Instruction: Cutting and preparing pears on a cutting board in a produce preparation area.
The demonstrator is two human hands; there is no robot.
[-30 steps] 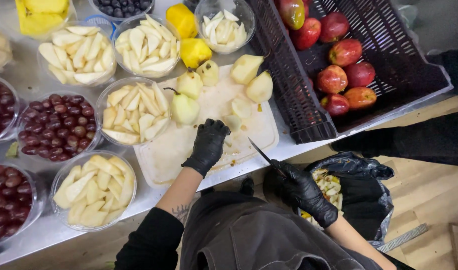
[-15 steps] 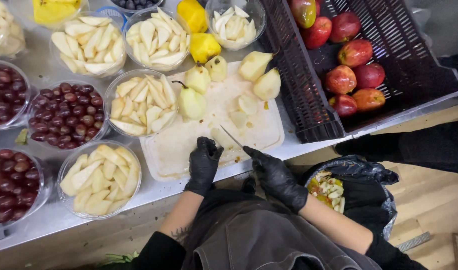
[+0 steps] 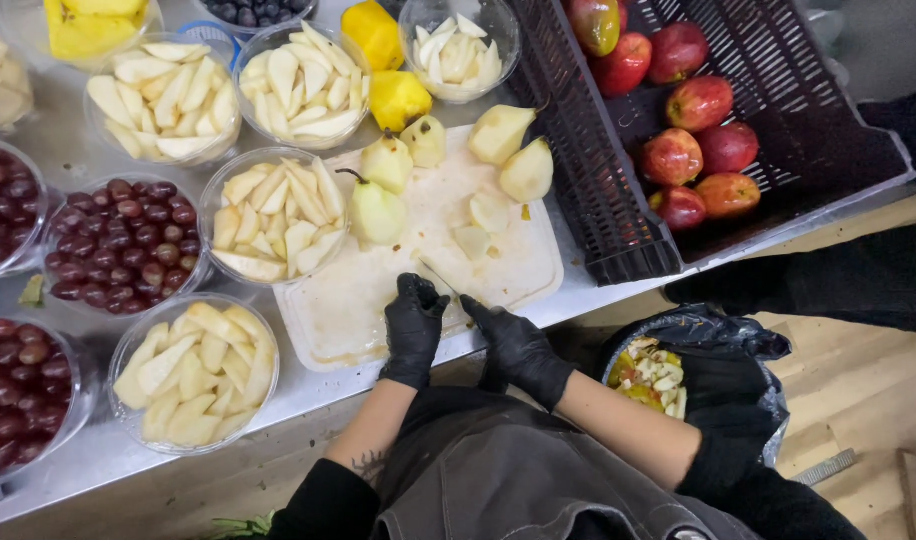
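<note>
Both my hands wear black gloves and meet at the near edge of the white cutting board (image 3: 523,275). My right hand (image 3: 516,340) grips a knife (image 3: 440,278) whose thin blade points up-left over the board. My left hand (image 3: 415,322) is curled right beside the blade, touching it or nearly so; whether it pinches anything is hidden. Several peeled pears (image 3: 376,210) and two cut pieces (image 3: 490,212) lie on the board beyond the hands.
Clear bowls of pear slices (image 3: 273,215) and dark grapes (image 3: 123,245) crowd the steel table on the left. At the right, a dark plastic crate (image 3: 588,200) holds red fruit (image 3: 673,155). A black bag of peelings (image 3: 658,375) hangs below the table edge.
My right hand brought the knife up from beside the bag of peelings to the board's edge. My left hand drew back toward me and now sits against the blade.
</note>
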